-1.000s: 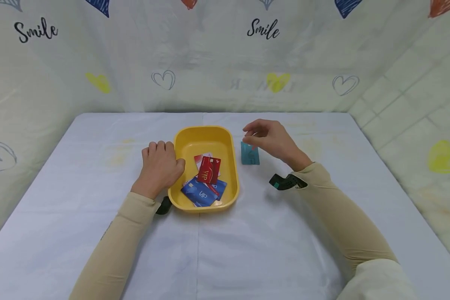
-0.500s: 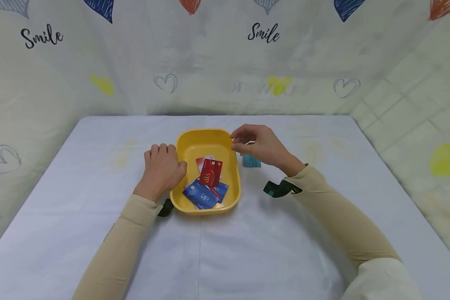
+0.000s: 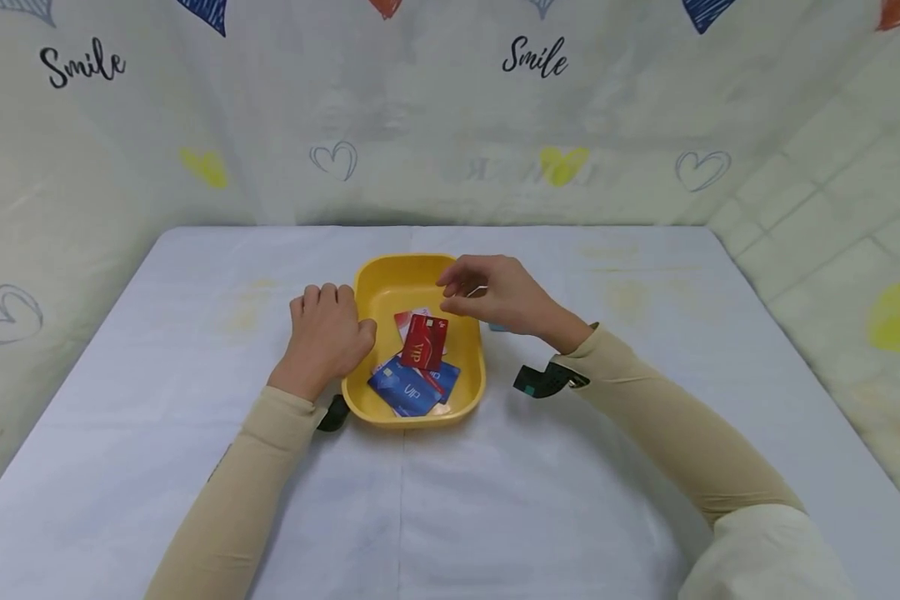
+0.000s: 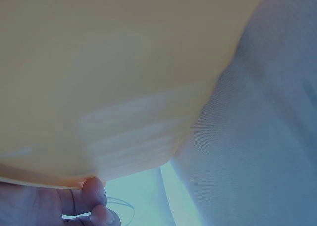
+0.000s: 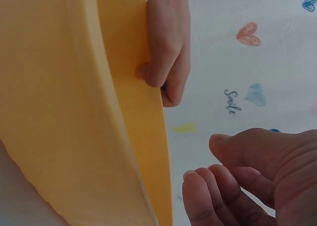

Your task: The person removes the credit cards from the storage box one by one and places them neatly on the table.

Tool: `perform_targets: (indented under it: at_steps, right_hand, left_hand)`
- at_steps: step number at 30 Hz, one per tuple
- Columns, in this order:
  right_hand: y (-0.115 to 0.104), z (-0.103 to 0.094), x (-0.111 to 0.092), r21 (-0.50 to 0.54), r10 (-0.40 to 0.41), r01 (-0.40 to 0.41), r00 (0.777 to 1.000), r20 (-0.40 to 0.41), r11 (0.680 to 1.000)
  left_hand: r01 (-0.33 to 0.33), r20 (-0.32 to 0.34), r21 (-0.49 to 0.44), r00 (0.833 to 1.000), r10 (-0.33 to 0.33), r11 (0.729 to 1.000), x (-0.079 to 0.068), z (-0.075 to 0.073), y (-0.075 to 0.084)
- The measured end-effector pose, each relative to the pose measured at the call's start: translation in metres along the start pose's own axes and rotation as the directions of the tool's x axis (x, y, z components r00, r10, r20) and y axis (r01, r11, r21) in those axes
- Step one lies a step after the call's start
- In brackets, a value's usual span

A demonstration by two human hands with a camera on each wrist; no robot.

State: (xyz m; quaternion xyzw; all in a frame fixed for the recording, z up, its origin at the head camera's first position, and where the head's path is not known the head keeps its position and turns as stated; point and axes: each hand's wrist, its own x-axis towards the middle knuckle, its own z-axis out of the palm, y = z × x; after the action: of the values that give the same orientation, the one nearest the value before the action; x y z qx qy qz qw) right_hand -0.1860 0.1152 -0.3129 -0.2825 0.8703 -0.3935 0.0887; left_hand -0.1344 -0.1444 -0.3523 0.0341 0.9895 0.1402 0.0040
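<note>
My left hand point(image 3: 326, 337) grips the left rim of a yellow plastic basin point(image 3: 390, 287), thumb over the inside wall. In the left wrist view its fingers point(image 4: 101, 211) show at the rim. Several cards lie overlapping in the basin: a red VIP card point(image 3: 424, 342) on top, a blue VIP card point(image 3: 403, 387) at the front, others partly covered. Above the basin's right rim hovers my right hand point(image 3: 498, 292), fingers loosely bent. The right wrist view shows a gap between its thumb and fingers, with nothing held. A teal card point(image 3: 498, 327) lies right of the basin, mostly hidden behind that hand.
A white cloth point(image 3: 570, 500) covers the table. Behind it stands a pale backdrop point(image 3: 435, 108) printed with hearts and "Smile". Black wrist devices show under both sleeves, the right one point(image 3: 547, 381) just right of the basin.
My right hand has moved left from above the teal card to over the basin's right rim, now covering most of that card. The left hand keeps its grip, and the basin stays put.
</note>
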Motion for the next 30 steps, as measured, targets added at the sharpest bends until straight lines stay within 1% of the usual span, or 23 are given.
perform_targets:
  at_steps: [5,16,22,30]
  right_hand:
    - [-0.005,0.006,0.004,-0.007,0.003,-0.003,1.000,0.031,1.000]
    - [-0.011,0.016,0.013,-0.065,-0.035,0.042,0.994,0.103,0.997]
    - [-0.012,0.021,0.022,-0.085,-0.068,0.082,0.985,0.158,0.993]
    - [-0.007,0.027,0.029,-0.083,-0.061,0.081,0.974,0.219,0.993]
  left_hand:
    - [0.003,0.002,0.001,1.000,-0.003,1.000,0.001,0.000,0.000]
    - [0.016,0.012,0.021,1.000,-0.016,1.000,0.002,0.000,0.001]
    - [0.010,-0.001,0.017,1.000,-0.010,1.000,0.003,0.000,0.000]
    - [0.018,0.013,0.021,1.000,-0.019,1.000,0.002,-0.001,0.001]
